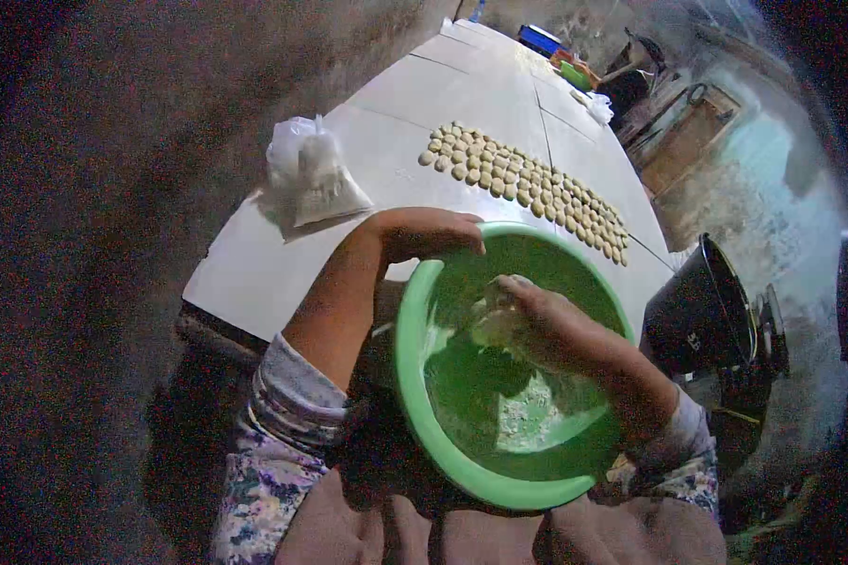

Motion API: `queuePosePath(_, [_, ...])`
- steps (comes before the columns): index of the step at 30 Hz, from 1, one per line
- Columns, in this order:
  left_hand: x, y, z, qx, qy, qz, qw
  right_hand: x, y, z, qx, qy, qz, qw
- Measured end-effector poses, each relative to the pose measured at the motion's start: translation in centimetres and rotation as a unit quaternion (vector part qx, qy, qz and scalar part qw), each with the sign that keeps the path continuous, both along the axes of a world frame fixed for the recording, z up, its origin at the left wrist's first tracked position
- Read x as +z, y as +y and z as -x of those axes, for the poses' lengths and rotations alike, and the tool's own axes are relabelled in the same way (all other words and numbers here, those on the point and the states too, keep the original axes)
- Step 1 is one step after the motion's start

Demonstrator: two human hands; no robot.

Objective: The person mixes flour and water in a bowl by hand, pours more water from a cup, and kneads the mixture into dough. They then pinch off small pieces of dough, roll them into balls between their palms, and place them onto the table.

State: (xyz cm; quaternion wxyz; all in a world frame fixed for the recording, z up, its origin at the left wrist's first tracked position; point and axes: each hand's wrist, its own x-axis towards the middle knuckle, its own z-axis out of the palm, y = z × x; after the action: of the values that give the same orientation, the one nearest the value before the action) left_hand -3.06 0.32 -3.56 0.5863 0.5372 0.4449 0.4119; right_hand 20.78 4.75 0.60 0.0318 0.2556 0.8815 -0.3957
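A big green plastic basin (413, 377) is tilted towards me, close against my body at the table's near edge. My left hand (432, 234) is closed over its far-left rim. Inside the basin is my right hand (537, 325), its fingers curled and coated with pale powder; whatever they hold is hidden. White powder, like flour (528, 414), lies on the basin's inner wall below that hand. Beyond the rim, rows of small round dough pieces (528, 179) cover part of the white tabletop.
On the white table (377, 104), a clear plastic bag of white powder (325, 184) stands at left. A black bucket (697, 306) is at right, beside the table. A blue container (539, 40) and a green bowl (575, 75) sit at the far end.
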Motion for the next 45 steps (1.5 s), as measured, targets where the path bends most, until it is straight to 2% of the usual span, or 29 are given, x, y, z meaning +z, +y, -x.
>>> queuePosePath(1, [0.3,0.0,0.0,0.002,-0.002,0.003,1.000,4.1,-2.7,1.8,-0.199,-0.040,0.203,0.958])
queuePosePath(2, [0.4,-0.3,-0.1,0.002,0.000,0.001,1.000,4.0,-2.2,1.3,-0.199,-0.036,0.204,0.958])
queuePosePath(4, [1.0,-0.5,-0.2,0.000,0.000,-0.006,1.000,3.9,-0.7,0.0,-0.014,-0.017,0.065,0.998])
queuePosePath(5, [1.2,-0.9,-0.4,-0.007,0.000,-0.016,1.000,4.3,-0.2,-0.5,0.108,-0.060,-0.144,0.982])
queuePosePath(6, [3.0,-3.3,-1.9,-0.010,0.007,-0.017,1.000,4.5,-0.2,-0.8,0.105,-0.053,-0.145,0.982])
queuePosePath(8, [8.0,-10.1,-6.0,0.226,0.136,-0.258,0.929,4.4,0.2,-1.4,0.086,-0.003,-0.139,0.987])
queuePosePath(9, [8.7,-10.0,-6.7,0.228,0.050,-0.172,0.957,4.1,0.5,-1.2,-0.138,0.015,0.213,0.967])
queuePosePath(12, [9.0,-9.6,-7.5,0.238,0.007,-0.157,0.958,4.7,1.2,-1.3,-0.089,0.060,0.185,0.977])
queuePosePath(13, [9.4,-9.8,-8.3,0.261,0.004,-0.134,0.956,6.8,-0.7,-1.2,-0.202,0.076,0.293,0.931])
queuePosePath(14, [9.2,-9.5,-8.6,0.252,0.016,-0.137,0.958,7.0,-0.8,-1.4,-0.205,0.091,0.295,0.929])
queuePosePath(15, [8.5,-9.0,-8.6,0.260,-0.045,-0.113,0.958,7.0,-0.5,-1.7,-0.125,0.100,0.074,0.984])
queuePosePath(16, [8.7,-8.9,-9.0,0.268,-0.107,-0.090,0.953,6.7,-0.1,-2.0,-0.042,0.100,-0.157,0.982])
queuePosePath(17, [9.1,-9.2,-9.8,0.283,-0.032,-0.125,0.950,5.4,0.8,-2.0,-0.018,0.116,-0.329,0.937])
queuePosePath(18, [10.5,-9.7,-10.9,0.285,-0.064,-0.081,0.953,5.4,1.1,-2.1,-0.022,0.125,-0.336,0.933])
queuePosePath(20, [9.0,-9.2,-9.9,0.283,0.019,-0.095,0.954,5.1,1.7,-2.1,0.003,0.033,-0.378,0.925])
queuePosePath(22, [2.8,-2.5,-2.8,0.181,0.098,-0.007,0.979,2.2,3.6,-3.4,-0.004,0.140,-0.311,0.940])
queuePosePath(24, [0.8,-0.1,-0.4,0.124,0.145,0.026,0.981,2.3,3.2,-4.7,0.020,0.027,-0.395,0.918])
queuePosePath(26, [4.1,-4.2,-3.7,0.279,0.317,-0.012,0.906,2.6,1.9,-5.9,0.020,0.004,-0.398,0.917])
queuePosePath(28, [4.7,-6.1,-5.5,0.294,0.347,-0.043,0.889,2.6,0.8,-6.7,0.013,-0.019,-0.396,0.918])
queuePosePath(30, [3.7,-8.0,-8.0,0.319,0.441,-0.195,0.816,2.9,0.5,-7.4,0.015,0.001,-0.350,0.937])
queuePosePath(33, [2.1,-9.2,-11.5,0.315,0.486,-0.210,0.788,0.9,1.8,-7.6,0.002,0.132,-0.422,0.897])
queuePosePath(34, [2.1,-9.7,-12.4,0.312,0.536,-0.211,0.756,0.6,2.4,-7.4,0.000,0.134,-0.422,0.897])
queuePosePath(35, [2.4,-10.0,-12.5,0.293,0.491,-0.222,0.790,0.5,3.2,-7.2,-0.054,0.114,-0.265,0.956])
queuePosePath(37, [3.7,-10.8,-13.4,0.277,0.505,-0.159,0.802,1.8,2.3,-7.9,-0.095,0.070,0.039,0.992])
queuePosePath(40, [3.8,-10.7,-13.2,0.245,0.492,-0.066,0.833,-2.9,6.4,-7.9,-0.009,0.158,0.088,0.983])
queuePosePath(41, [4.1,-10.7,-13.4,0.244,0.499,-0.083,0.828,-3.4,7.7,-7.8,0.099,0.147,0.034,0.984])
queuePosePath(42, [4.2,-10.8,-13.6,0.242,0.506,-0.098,0.822,-2.0,6.4,-8.4,0.102,0.149,0.034,0.983])
queuePosePath(44, [4.5,-10.9,-13.7,0.244,0.494,-0.093,0.830,1.9,2.5,-10.3,-0.033,0.066,0.031,0.997])
queuePosePath(45, [4.7,-10.8,-13.7,0.244,0.479,-0.089,0.838,-6.1,11.5,-7.5,0.221,0.207,-0.096,0.948])
